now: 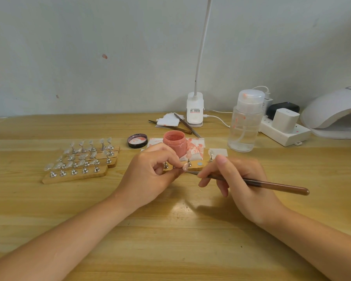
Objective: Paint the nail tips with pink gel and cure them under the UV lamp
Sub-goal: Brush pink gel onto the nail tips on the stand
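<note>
A glossy pale-pink nail tip sits pinched in the left hand, low over the table. The right hand grips a brown brush, its tip at the nail. The open pink gel jar stands just behind. The UV lamp sits far right against a pale wall. The table is light wood.

left hand pinches nail tip, right hand holds brush with its tip at the nail tip. open pink gel jar behind, uv lamp far right on table.
</note>
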